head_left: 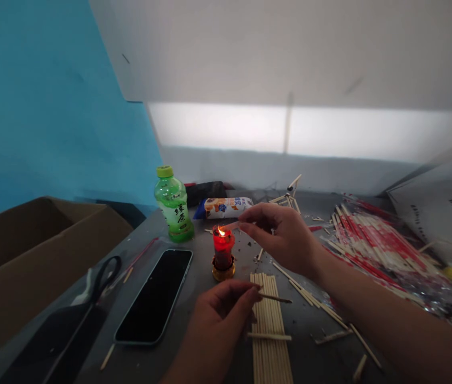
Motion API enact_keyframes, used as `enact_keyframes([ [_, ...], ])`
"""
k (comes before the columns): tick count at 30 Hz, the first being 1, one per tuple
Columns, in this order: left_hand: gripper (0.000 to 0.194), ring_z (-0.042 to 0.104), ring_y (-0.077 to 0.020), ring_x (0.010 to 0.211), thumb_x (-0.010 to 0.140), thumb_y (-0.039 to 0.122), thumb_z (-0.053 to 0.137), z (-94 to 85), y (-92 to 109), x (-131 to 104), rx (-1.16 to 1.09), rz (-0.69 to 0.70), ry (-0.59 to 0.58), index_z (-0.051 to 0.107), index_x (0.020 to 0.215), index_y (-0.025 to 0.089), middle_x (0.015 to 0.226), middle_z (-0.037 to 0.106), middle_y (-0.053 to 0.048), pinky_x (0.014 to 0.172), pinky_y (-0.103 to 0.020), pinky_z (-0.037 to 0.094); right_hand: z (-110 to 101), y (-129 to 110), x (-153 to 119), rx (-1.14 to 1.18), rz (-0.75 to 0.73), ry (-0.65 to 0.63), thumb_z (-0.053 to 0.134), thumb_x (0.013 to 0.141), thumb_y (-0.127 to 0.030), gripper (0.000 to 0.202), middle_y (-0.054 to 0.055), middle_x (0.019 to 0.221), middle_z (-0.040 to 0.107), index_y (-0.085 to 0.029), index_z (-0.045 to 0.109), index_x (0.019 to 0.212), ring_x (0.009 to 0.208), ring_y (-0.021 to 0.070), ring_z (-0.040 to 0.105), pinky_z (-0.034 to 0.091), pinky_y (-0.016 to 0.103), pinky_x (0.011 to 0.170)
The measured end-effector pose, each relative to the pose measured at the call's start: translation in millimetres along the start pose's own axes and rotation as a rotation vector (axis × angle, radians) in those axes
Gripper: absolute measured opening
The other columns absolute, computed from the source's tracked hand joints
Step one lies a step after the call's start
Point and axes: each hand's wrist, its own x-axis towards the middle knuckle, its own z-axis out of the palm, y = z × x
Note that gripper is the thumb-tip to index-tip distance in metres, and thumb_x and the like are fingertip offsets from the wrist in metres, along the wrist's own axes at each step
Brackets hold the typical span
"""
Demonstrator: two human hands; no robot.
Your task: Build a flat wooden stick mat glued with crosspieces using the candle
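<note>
A red candle (223, 252) burns on a small gold stand near the middle of the table. Over it, my right hand (282, 237) pinches a short, pale, see-through stick (231, 226), its tip at the flame. Closer to me, my left hand (223, 320) is closed in a pinch on a thin wooden stick (277, 298) that points right and looks darkened. That stick is above a flat row of wooden sticks (271, 365) lying side by side, partly hidden by my left hand. A short crosspiece (271, 336) lies across the row.
Left of the candle are a phone (156, 298), a green bottle (173, 205), scissors (103, 280) and a cardboard box (45, 256). A snack packet (223, 207) lies behind. Red-and-white wrapped sticks (381, 234) are heaped at right, with loose sticks (309, 296) nearby.
</note>
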Motion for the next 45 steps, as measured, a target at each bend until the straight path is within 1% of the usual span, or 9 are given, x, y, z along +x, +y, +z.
enact_keyframes([
  [8, 0.027, 0.074, -0.0240, 0.082, 0.081, 0.042, 0.080, 2.2, -3, 1, -0.121, -0.002, -0.003, 0.071, 0.089, 0.017, 0.094, 0.078, -0.008, 0.054, -0.026, 0.056, 1, 0, 0, 0.018, 0.005, 0.007, 0.071, 0.088, -0.028, 0.012, 0.000, 0.078, 0.073, -0.021, 0.075, 0.097, 0.065, 0.0127, 0.059, 0.046, 0.027, 0.059],
  [17, 0.032, 0.076, -0.0240, 0.080, 0.077, 0.039, 0.083, 3.3, 2, 0, -0.164, -0.048, 0.067, 0.070, 0.095, 0.016, 0.089, 0.078, -0.008, 0.064, -0.031, 0.063, 4, 1, 0, 0.053, 0.025, 0.004, 0.071, 0.087, -0.029, 0.012, 0.001, 0.080, 0.073, -0.021, 0.075, 0.096, 0.066, 0.0127, 0.058, 0.045, 0.028, 0.060],
  [22, 0.034, 0.077, -0.0325, 0.090, 0.079, 0.041, 0.081, 5.2, 9, -4, -0.173, -0.028, 0.055, 0.065, 0.096, 0.016, 0.087, 0.075, -0.008, 0.062, -0.036, 0.066, -1, -2, -6, 0.380, 0.216, 0.059, 0.074, 0.085, -0.030, 0.011, -0.001, 0.069, 0.066, -0.020, 0.071, 0.091, 0.059, 0.0119, 0.054, 0.040, 0.026, 0.052],
  [25, 0.033, 0.077, -0.0292, 0.083, 0.080, 0.039, 0.081, 9.8, 13, -6, -0.137, -0.007, 0.045, 0.064, 0.098, 0.016, 0.086, 0.074, -0.007, 0.057, -0.034, 0.065, -13, -6, -27, 0.725, 0.476, 0.097, 0.080, 0.081, -0.031, 0.018, 0.004, 0.084, 0.073, -0.020, 0.070, 0.092, 0.063, 0.0117, 0.057, 0.042, 0.024, 0.053],
  [29, 0.026, 0.075, -0.0247, 0.074, 0.081, 0.037, 0.079, 20.5, 18, -10, -0.060, 0.038, 0.028, 0.065, 0.092, 0.018, 0.076, 0.070, -0.003, 0.051, -0.030, 0.063, -27, -9, -75, 1.047, 0.727, 0.093, 0.084, 0.080, -0.030, 0.024, 0.007, 0.109, 0.072, -0.023, 0.069, 0.098, 0.091, 0.0187, 0.067, 0.053, 0.027, 0.067],
  [32, 0.024, 0.070, -0.0193, 0.065, 0.084, 0.039, 0.077, 30.4, 21, -10, 0.033, 0.076, 0.027, 0.066, 0.088, 0.018, 0.069, 0.067, -0.001, 0.045, -0.023, 0.054, -30, -10, -109, 1.239, 0.760, 0.067, 0.079, 0.087, -0.031, 0.019, 0.005, 0.108, 0.070, -0.023, 0.067, 0.100, 0.105, 0.0222, 0.067, 0.056, 0.034, 0.083],
  [36, 0.019, 0.067, -0.0161, 0.065, 0.085, 0.037, 0.075, 46.3, 24, -8, 0.152, 0.117, 0.072, 0.070, 0.090, 0.019, 0.083, 0.073, -0.004, 0.054, -0.023, 0.052, -31, -13, -133, 1.359, 0.766, 0.052, 0.078, 0.088, -0.029, 0.018, 0.005, 0.104, 0.071, -0.022, 0.067, 0.099, 0.099, 0.0219, 0.070, 0.055, 0.042, 0.089],
  [42, 0.025, 0.049, -0.0073, 0.045, 0.083, 0.036, 0.076, 64.4, 24, -6, 0.060, 0.112, 0.032, 0.070, 0.100, 0.018, 0.076, 0.072, -0.001, 0.041, -0.018, 0.038, -30, -10, -134, 1.337, 0.684, 0.148, 0.085, 0.080, -0.029, 0.020, 0.003, 0.095, 0.073, -0.021, 0.072, 0.094, 0.089, 0.0157, 0.069, 0.055, 0.028, 0.084],
  [45, 0.034, 0.054, -0.0089, 0.053, 0.087, 0.043, 0.074, 63.0, 17, -9, 0.001, 0.124, -0.052, 0.067, 0.110, 0.019, 0.089, 0.073, -0.004, 0.045, -0.019, 0.045, -32, -6, -133, 1.356, 0.641, 0.199, 0.083, 0.082, -0.029, 0.018, 0.003, 0.096, 0.074, -0.022, 0.074, 0.095, 0.090, 0.0149, 0.069, 0.054, 0.026, 0.085],
])
